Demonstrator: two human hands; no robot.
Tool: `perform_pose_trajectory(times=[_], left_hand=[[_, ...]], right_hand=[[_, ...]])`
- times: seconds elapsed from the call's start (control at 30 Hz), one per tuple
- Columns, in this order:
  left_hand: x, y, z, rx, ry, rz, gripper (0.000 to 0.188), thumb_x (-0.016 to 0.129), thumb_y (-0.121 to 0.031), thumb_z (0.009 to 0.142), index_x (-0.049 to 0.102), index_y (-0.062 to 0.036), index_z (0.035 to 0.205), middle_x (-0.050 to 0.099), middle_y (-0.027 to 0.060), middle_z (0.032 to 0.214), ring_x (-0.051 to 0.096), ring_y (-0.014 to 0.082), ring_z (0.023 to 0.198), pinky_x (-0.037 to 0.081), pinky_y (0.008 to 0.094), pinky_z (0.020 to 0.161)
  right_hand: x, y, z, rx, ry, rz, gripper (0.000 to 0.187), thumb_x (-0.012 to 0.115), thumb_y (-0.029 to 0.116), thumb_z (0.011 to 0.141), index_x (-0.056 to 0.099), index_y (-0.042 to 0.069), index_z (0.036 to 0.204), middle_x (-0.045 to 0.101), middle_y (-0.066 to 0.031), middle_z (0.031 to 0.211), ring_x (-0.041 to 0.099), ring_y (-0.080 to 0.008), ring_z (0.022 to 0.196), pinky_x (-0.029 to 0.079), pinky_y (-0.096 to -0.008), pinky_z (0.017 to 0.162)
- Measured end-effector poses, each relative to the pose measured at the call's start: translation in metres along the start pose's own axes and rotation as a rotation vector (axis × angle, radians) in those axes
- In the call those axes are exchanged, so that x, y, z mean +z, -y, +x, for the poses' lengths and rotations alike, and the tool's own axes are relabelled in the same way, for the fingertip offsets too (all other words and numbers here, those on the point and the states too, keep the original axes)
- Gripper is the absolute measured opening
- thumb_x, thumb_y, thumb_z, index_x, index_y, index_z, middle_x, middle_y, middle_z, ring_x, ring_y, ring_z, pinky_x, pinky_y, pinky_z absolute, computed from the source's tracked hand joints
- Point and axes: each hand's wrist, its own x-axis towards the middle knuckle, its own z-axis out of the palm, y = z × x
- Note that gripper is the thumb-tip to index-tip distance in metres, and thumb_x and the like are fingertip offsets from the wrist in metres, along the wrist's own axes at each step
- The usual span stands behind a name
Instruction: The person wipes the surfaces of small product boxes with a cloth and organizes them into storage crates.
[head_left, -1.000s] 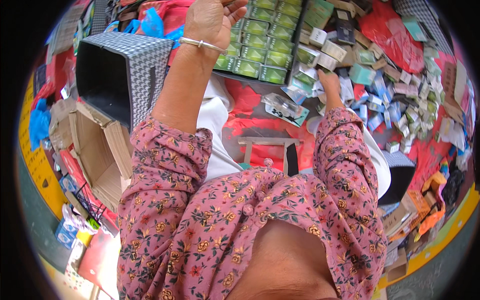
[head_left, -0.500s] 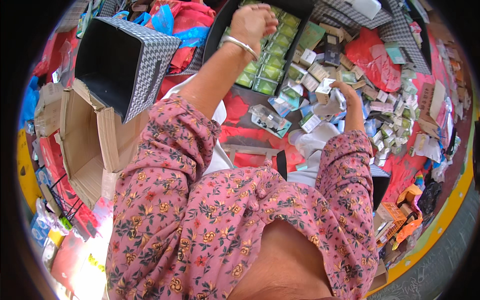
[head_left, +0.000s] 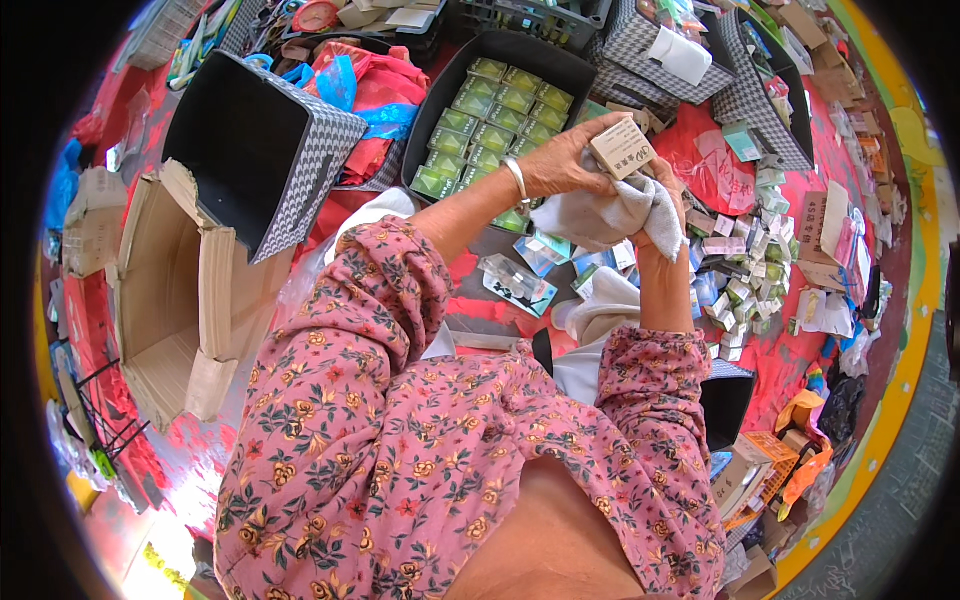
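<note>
In front of me, my left hand [head_left: 562, 165], with a pale bangle at its wrist, grips a small cream carton [head_left: 622, 148] by its left side. My right hand [head_left: 670, 192] is closed around a greyish-white cloth [head_left: 596, 216] and bears on the carton's right side. The cloth hangs below the carton and over the right palm. Just beyond my hands stands a black-lined bin [head_left: 423, 125], where rows of green cartons [head_left: 490, 135] lie. Beside my right arm spreads a heap of small boxes [head_left: 750, 265]. A clear-windowed package [head_left: 518, 285] lies below my left wrist.
At left, an open black-lined houndstooth bin [head_left: 315, 150] lies tipped beside an open cardboard box [head_left: 160, 290]. Red and blue plastic bags [head_left: 385, 85] lie behind. More houndstooth bins [head_left: 765, 110] stand far right. An orange crate [head_left: 775, 455] sits at lower right.
My left hand has come back from above the bin of green cartons and now grips the cream carton. My right hand has lifted carton and cloth from beside the heap toward my left hand.
</note>
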Motion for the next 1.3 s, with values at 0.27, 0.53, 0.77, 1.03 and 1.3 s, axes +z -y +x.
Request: perform_pose_trajectory(times=[0.27, 0.53, 0.77, 1.03, 1.3], left_hand=[[-0.009, -0.031, -0.005, -0.083, 0.066, 0.067, 0.075, 0.065, -0.032, 0.075, 0.025, -0.0078, 0.133, 0.046, 0.0084, 0.121, 0.044, 0.0182, 0.111, 0.034, 0.0301, 0.096], [-0.016, -0.034, 0.001, -0.320, -0.239, -0.820, 0.073, 0.045, -0.064, 0.075, 0.046, -0.0049, 0.118, 0.052, 0.0196, 0.111, 0.051, 0.0349, 0.103, 0.046, 0.0448, 0.084], [0.002, 0.000, -0.001, -0.494, -0.330, -0.859, 0.065, 0.048, -0.062, 0.076, 0.050, -0.0077, 0.111, 0.056, 0.0122, 0.106, 0.056, 0.0278, 0.096, 0.048, 0.0404, 0.082], [0.018, -0.003, -0.004, -0.517, -0.124, -0.704, 0.067, 0.047, -0.064, 0.074, 0.049, -0.0090, 0.114, 0.058, 0.0074, 0.104, 0.059, 0.0179, 0.092, 0.050, 0.0360, 0.077], [0.004, -0.007, -0.001, -0.305, -0.225, -0.625, 0.059, 0.054, -0.050, 0.078, 0.048, -0.0045, 0.115, 0.058, 0.0064, 0.106, 0.057, 0.0168, 0.094, 0.046, 0.0305, 0.083]], right_hand=[[0.014, -0.005, -0.006, 0.022, 0.029, -0.155, 0.047, 0.044, 0.042, 0.088, 0.052, -0.001, 0.105, 0.060, -0.0114, 0.082, 0.056, -0.0134, 0.056, 0.047, -0.0225, 0.050], [0.029, 0.024, -0.029, -0.041, -0.041, -0.747, 0.060, 0.034, 0.054, 0.087, 0.056, -0.003, 0.089, 0.052, -0.0040, 0.055, 0.046, -0.0080, 0.045, 0.036, -0.0194, 0.043], [0.071, 0.008, -0.020, -1.443, -0.377, -1.044, 0.008, 0.052, 0.008, 0.083, 0.057, 0.002, 0.084, 0.053, -0.0024, 0.075, 0.050, -0.0102, 0.064, 0.041, -0.0234, 0.057], [0.047, 0.012, 0.013, -1.438, -0.399, -1.585, 0.016, 0.062, 0.019, 0.073, 0.059, 0.011, 0.087, 0.056, -0.0086, 0.080, 0.057, -0.0267, 0.071, 0.046, -0.0340, 0.058], [0.024, 0.045, -0.009, -0.558, -0.430, -0.894, 0.030, 0.058, 0.030, 0.082, 0.062, 0.002, 0.074, 0.055, -0.0008, 0.060, 0.047, -0.0066, 0.050, 0.035, -0.0206, 0.045]])
